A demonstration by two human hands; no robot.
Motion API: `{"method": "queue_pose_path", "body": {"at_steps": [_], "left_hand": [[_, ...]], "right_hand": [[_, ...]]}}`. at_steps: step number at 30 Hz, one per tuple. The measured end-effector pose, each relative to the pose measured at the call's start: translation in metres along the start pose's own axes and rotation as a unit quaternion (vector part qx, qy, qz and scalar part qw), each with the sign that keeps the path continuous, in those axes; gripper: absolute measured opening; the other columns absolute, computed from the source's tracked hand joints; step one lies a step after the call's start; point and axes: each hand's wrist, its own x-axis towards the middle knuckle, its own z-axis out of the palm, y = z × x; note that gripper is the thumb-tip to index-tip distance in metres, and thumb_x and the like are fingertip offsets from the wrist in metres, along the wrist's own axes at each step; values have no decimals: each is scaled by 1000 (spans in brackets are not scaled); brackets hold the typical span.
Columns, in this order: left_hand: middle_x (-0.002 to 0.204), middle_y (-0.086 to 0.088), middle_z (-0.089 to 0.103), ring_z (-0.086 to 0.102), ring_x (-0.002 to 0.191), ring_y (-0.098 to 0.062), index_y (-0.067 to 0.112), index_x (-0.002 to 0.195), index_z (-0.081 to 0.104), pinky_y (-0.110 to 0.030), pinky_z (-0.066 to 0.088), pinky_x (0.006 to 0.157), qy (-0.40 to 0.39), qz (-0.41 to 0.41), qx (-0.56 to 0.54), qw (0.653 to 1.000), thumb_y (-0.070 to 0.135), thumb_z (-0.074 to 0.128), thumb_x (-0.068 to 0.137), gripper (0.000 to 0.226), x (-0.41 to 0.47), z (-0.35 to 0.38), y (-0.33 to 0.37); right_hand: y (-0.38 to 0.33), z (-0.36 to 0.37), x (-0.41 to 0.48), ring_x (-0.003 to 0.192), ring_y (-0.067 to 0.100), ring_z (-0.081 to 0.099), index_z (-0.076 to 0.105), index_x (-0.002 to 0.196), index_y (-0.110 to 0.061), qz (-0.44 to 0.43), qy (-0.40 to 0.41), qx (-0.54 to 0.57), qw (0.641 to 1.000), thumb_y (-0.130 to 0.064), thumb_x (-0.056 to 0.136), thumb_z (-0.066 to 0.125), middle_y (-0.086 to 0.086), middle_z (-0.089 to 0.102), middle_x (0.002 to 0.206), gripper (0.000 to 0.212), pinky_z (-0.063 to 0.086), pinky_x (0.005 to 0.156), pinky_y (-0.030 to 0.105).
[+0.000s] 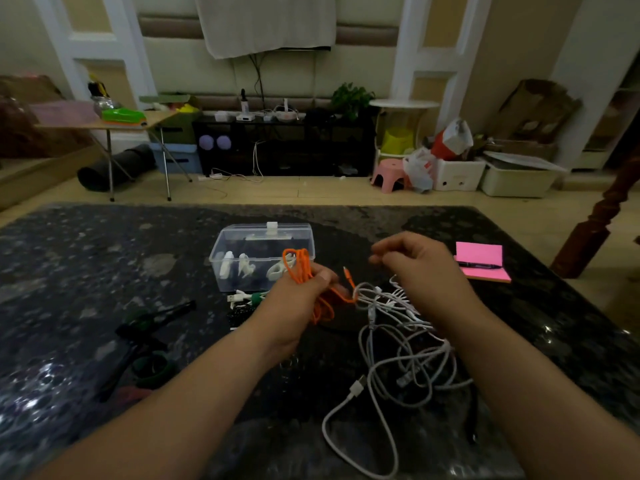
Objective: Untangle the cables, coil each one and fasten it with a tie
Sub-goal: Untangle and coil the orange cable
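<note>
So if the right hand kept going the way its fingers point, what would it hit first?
Probably the orange cable looped in the left hand; the right hand points left at it. The clear box lies beyond; depth is unclear.

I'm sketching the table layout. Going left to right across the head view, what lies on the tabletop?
Green tie roll → clear plastic box → white cable tangle → pink notepad. The orange cable overlaps the box, so it is left out.
</note>
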Motion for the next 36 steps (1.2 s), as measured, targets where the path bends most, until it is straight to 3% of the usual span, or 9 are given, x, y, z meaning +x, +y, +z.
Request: {"method": "queue_pose_path", "body": {"at_steps": [4, 6, 8, 10, 17, 24, 28, 32, 36], "left_hand": [[79, -12, 74, 73, 80, -25, 6, 104, 61, -47, 57, 88, -20, -40, -132, 990, 11, 48, 110, 15, -2, -3, 4], [75, -12, 71, 73, 75, -23, 6, 105, 60, -47, 60, 81, -24, -50, -138, 989, 11, 47, 111, 15, -3, 0, 3], [72, -12, 67, 73, 75, -26, 4, 106, 60, -51, 61, 85, -14, -57, -122, 991, 10, 47, 111, 15, -2, 0, 3], [68, -9, 60, 73, 77, -28, 5, 106, 60, -52, 61, 86, 3, -54, -75, 996, 10, 47, 111, 15, -1, -2, 3], [67, -9, 63, 69, 64, -21, 14, 100, 52, -36, 63, 72, -4, -46, 158, 986, 21, 40, 113, 20, -4, -11, 12], [59, -1, 42, 52, 52, -15, 10, 110, 54, -27, 57, 56, -22, -68, 26, 997, 18, 43, 112, 15, -9, -13, 16], [62, -1, 45, 54, 58, -16, 7, 117, 58, -27, 58, 60, -27, -67, 8, 997, 19, 43, 112, 20, -8, -15, 19], [64, -2, 45, 53, 59, -15, 11, 110, 54, -25, 60, 60, -27, -59, -11, 998, 20, 49, 111, 11, -10, -13, 20], [64, -1, 47, 55, 58, -14, 12, 108, 55, -27, 58, 63, -27, -61, 7, 998, 26, 50, 111, 15, -6, -15, 17]], "right_hand": [[26, -8, -3, 112, 2, 62, 58, 141, -35, 6, -208, -232, 950, -14, 92, 70, -18, 62, 130, 54, 46, 89, 18], [41, 2, -6, 107, 7, 64, 60, 129, -41, -31, -253, -304, 918, -28, 91, 74, -17, 65, 119, 42, 50, 86, 24], [49, 11, -5, 96, 11, 66, 63, 100, -37, -56, -228, -337, 912, -45, 95, 70, -14, 67, 97, 12, 52, 83, 35], [51, 10, 2, 83, 10, 62, 60, 85, -33, -67, -206, -347, 912, -50, 99, 65, -11, 62, 79, 22, 50, 77, 36], [48, -13, 17, 100, 11, 65, 63, 87, -40, -56, -151, -503, 849, -59, 98, 59, -14, 67, 88, 23, 42, 96, 41], [68, -21, 22, 98, 18, 66, 53, 73, -34, -15, -20, -539, 842, -52, 101, 58, -12, 49, 69, 34, 28, 83, 39], [73, -22, 29, 106, 25, 65, 69, 100, -33, -21, 50, -535, 843, -46, 101, 56, -5, 72, 100, 18, 32, 82, 40], [62, -11, 23, 149, 25, 38, 37, 159, -32, 3, -52, -528, 848, -44, 101, 56, 1, 46, 158, 63, 33, 118, 53], [24, 11, -6, 147, 20, 38, 35, 157, -42, -131, -142, -490, 850, -56, 94, 63, -6, 41, 158, 70, 40, 119, 47]]}}
